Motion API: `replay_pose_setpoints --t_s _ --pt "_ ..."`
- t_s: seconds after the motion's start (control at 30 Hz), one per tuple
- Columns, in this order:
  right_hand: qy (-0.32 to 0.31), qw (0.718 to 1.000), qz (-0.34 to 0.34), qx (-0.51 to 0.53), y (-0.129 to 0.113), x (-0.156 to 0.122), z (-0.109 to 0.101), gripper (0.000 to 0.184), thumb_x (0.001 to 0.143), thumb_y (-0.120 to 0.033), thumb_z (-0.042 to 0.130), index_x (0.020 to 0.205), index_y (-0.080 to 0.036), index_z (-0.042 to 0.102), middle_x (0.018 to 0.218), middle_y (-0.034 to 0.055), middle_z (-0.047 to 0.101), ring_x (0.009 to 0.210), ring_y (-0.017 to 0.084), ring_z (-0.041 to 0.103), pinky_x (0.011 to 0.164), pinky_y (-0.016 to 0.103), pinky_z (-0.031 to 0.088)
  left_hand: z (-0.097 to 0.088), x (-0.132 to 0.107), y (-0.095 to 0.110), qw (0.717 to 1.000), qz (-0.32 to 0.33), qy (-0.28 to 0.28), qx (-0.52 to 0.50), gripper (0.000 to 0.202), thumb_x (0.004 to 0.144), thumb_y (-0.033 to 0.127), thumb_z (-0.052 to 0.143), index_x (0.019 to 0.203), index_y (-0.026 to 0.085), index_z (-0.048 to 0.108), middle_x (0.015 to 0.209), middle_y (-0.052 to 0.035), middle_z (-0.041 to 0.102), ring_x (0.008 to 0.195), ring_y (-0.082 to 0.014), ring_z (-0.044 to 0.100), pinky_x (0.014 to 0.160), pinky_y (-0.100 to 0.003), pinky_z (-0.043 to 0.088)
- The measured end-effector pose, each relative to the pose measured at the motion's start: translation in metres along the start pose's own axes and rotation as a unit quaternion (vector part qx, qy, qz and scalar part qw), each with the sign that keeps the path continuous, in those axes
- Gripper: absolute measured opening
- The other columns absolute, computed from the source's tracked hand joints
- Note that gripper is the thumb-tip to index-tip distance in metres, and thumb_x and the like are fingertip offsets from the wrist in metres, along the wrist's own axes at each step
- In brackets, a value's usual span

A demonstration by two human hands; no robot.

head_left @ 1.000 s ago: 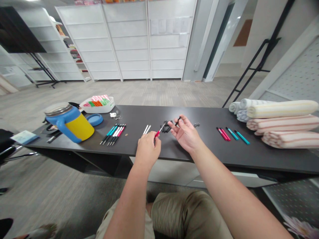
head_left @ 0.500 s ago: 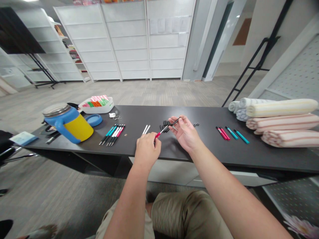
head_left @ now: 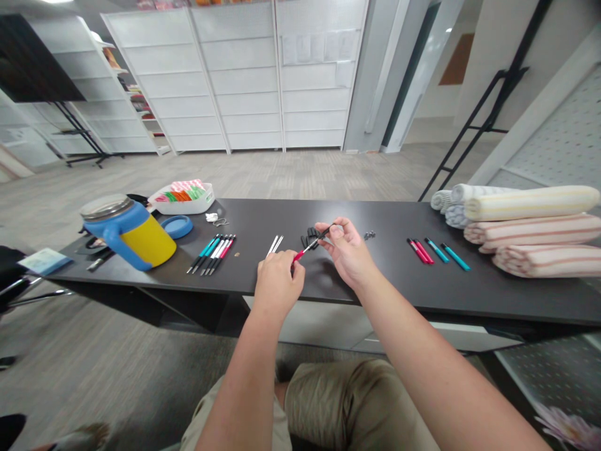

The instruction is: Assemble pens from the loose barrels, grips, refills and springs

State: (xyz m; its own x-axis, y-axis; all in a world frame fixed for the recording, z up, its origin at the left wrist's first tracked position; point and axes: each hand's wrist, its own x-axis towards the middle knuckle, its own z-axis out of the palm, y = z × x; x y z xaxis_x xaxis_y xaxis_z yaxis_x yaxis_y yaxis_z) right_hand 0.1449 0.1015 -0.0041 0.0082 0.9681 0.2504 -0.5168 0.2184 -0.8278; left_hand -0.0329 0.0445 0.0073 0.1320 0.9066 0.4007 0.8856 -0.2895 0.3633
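Two bare hands meet above a dark surface [head_left: 469, 294], seen from the person's own head. The left hand [head_left: 277, 285] has its fingers closed around the lower end of a red pen [head_left: 299, 254], which slants up and to the right. The right hand [head_left: 345, 250] pinches a small black pen part [head_left: 325, 232] between thumb and fingertips, right at the pen's upper tip; whether the two pieces touch is too small to tell.

Just behind the hands lies a heap of black parts [head_left: 310, 238], with two white refills [head_left: 276, 243] to its left. Further left sit a row of pens [head_left: 213, 245], a yellow jug [head_left: 129, 235] with a blue lid [head_left: 177, 226], and a white tray [head_left: 184, 195]. To the right lie four red and teal pens [head_left: 436, 250] near rolled towels [head_left: 530, 228].
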Motion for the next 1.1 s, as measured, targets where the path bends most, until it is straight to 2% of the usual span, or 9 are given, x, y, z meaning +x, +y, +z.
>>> replay_pose_setpoints --t_s 0.3,0.47,0.67,0.87,1.1 --pt "-0.03 0.998 -0.007 -0.063 0.0049 -0.0008 -0.002 0.037 0.09 -0.05 0.078 0.106 -0.031 0.051 0.116 0.0029 0.08 0.107 0.02 0.072 0.094 0.036 0.054 0.0011 0.0003 -0.0027 1.0 0.0 0.007 -0.004 0.016 0.096 0.017 0.054 0.101 0.022 0.069 0.097 -0.0052 0.075 0.098 -0.027 0.065 0.083 -0.038 0.044" --pt "-0.016 0.995 -0.016 -0.097 0.0053 -0.0003 -0.0028 0.04 0.09 -0.054 0.076 0.108 -0.031 0.048 0.117 0.0045 0.08 0.115 0.023 0.07 0.092 0.037 0.055 0.002 -0.0001 -0.0039 1.0 0.003 0.011 -0.007 0.016 0.097 0.018 0.054 0.103 0.023 0.068 0.098 -0.0045 0.075 0.098 -0.0275 0.064 0.082 -0.039 0.044" --pt "-0.012 0.99 -0.028 -0.138 0.0059 0.0006 -0.0042 0.038 0.094 -0.053 0.07 0.122 -0.03 0.057 0.122 0.0073 0.078 0.12 0.024 0.069 0.086 0.036 0.055 0.0021 -0.0001 -0.0021 1.0 0.005 0.009 -0.011 0.016 0.097 0.018 0.055 0.104 0.022 0.069 0.098 -0.0055 0.075 0.1 -0.0274 0.065 0.084 -0.038 0.044" --pt "-0.001 0.986 -0.044 -0.163 0.0044 -0.0001 -0.0028 0.03 0.095 -0.051 0.07 0.114 -0.028 0.062 0.12 0.007 0.08 0.111 0.022 0.071 0.078 0.032 0.052 0.0032 -0.0004 -0.0045 1.0 0.004 0.01 -0.005 0.016 0.097 0.018 0.055 0.104 0.022 0.069 0.099 -0.0057 0.075 0.1 -0.0271 0.065 0.084 -0.038 0.045" --pt "0.008 0.98 -0.051 -0.19 0.0041 -0.0008 -0.0017 0.03 0.095 -0.051 0.07 0.111 -0.027 0.063 0.117 0.0077 0.08 0.105 0.022 0.072 0.076 0.032 0.05 0.0019 0.0 -0.0026 1.0 0.002 0.008 -0.009 0.017 0.096 0.018 0.055 0.103 0.022 0.069 0.098 -0.0058 0.075 0.099 -0.0269 0.066 0.085 -0.038 0.046"
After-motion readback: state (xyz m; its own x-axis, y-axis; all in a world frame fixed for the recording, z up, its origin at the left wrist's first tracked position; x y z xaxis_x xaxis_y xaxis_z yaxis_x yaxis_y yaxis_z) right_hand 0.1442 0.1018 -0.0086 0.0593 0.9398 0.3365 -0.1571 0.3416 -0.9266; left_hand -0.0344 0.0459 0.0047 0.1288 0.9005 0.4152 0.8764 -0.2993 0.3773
